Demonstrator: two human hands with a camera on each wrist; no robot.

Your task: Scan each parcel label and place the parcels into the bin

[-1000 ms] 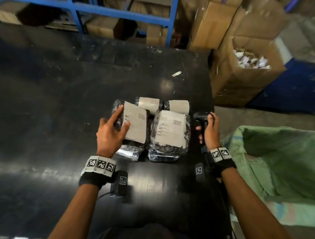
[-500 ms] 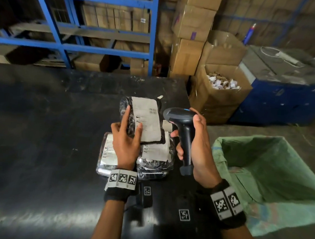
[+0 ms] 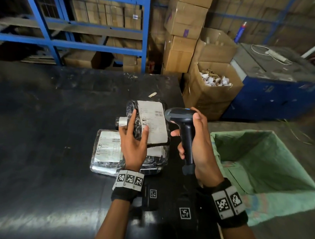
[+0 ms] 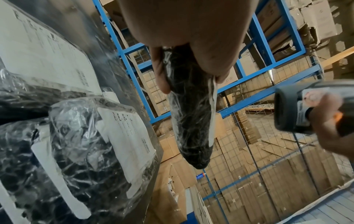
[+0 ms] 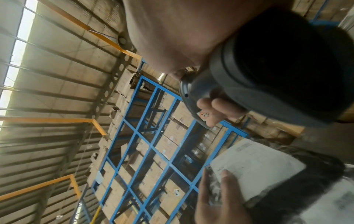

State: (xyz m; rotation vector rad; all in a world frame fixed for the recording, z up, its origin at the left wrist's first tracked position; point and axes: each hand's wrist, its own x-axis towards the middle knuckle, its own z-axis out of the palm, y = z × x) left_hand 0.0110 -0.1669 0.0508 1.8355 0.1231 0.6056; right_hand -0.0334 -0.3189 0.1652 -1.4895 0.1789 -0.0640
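My left hand [image 3: 132, 143] holds a black plastic-wrapped parcel [image 3: 149, 122] up off the table, thumb on its white label [image 3: 154, 119]. The left wrist view shows the same parcel [image 4: 189, 115] edge-on between thumb and fingers. My right hand [image 3: 196, 140] grips a black barcode scanner [image 3: 185, 127] by the handle, its head close to the label's right edge. The scanner [image 5: 268, 72] fills the right wrist view, with the label [image 5: 254, 165] below it. More wrapped parcels [image 3: 108, 149] lie on the black table [image 3: 39, 148]. A green sack bin [image 3: 261, 164] stands open at the right.
Cardboard boxes [image 3: 183, 37] and an open carton of paper rolls [image 3: 212, 89] stand behind the table's right corner. Blue shelving [image 3: 83, 45] runs along the back. A blue cabinet [image 3: 278, 86] sits at far right. A small scrap [image 3: 152, 94] lies on the table.
My left hand lifted the parcel off the pile and tilted its label up. My right hand picked the scanner up from the table edge and brought its head to the label.
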